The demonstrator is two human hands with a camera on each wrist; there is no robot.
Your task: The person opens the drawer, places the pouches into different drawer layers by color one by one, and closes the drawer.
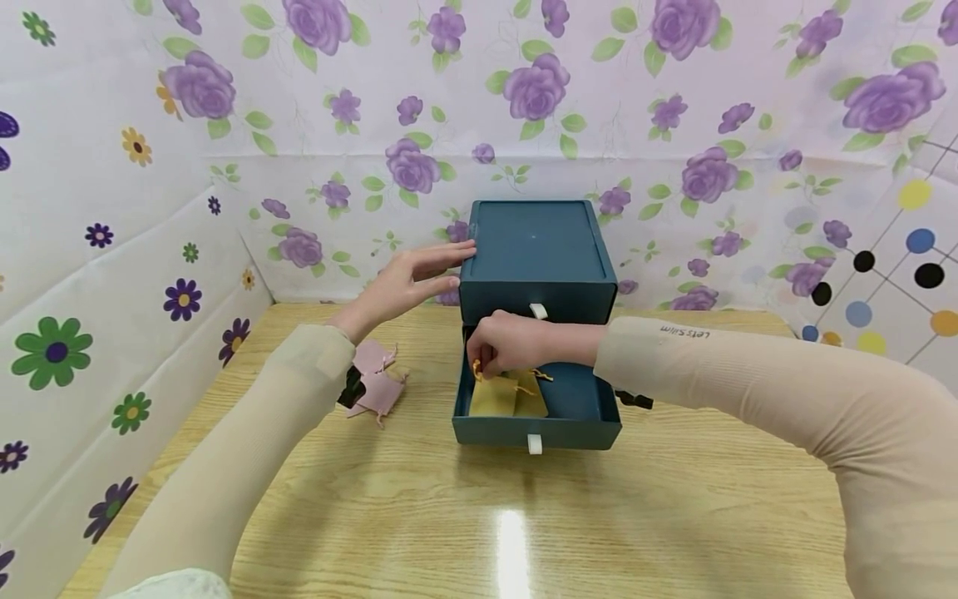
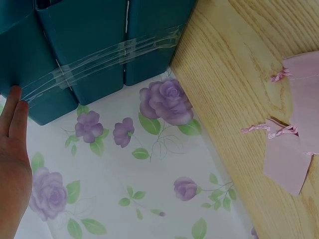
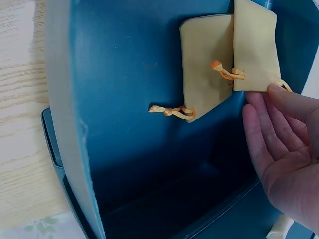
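Note:
A dark blue drawer unit (image 1: 535, 241) stands at the table's back, with a lower drawer (image 1: 494, 433) pulled out. Two yellow drawstring pouches lie overlapping at that drawer's left side. My right hand (image 1: 509, 343) reaches into it, thumb and fingers pinching the drawstring end of the upper yellow pouch (image 3: 255, 45). The other yellow pouch (image 3: 207, 67) lies partly beneath it, orange cord trailing. With fingers extended, my left hand (image 1: 407, 283) touches the unit's upper left side. In the left wrist view, its fingertips rest against the taped side wall (image 2: 84, 59).
Several pink drawstring pouches (image 1: 382, 393) lie in a loose pile on the wooden table (image 1: 419, 507), left of the unit. Flower-patterned cloth (image 1: 412, 166) hangs right behind the unit. White pull tabs (image 1: 535, 444) stick out from the drawer fronts.

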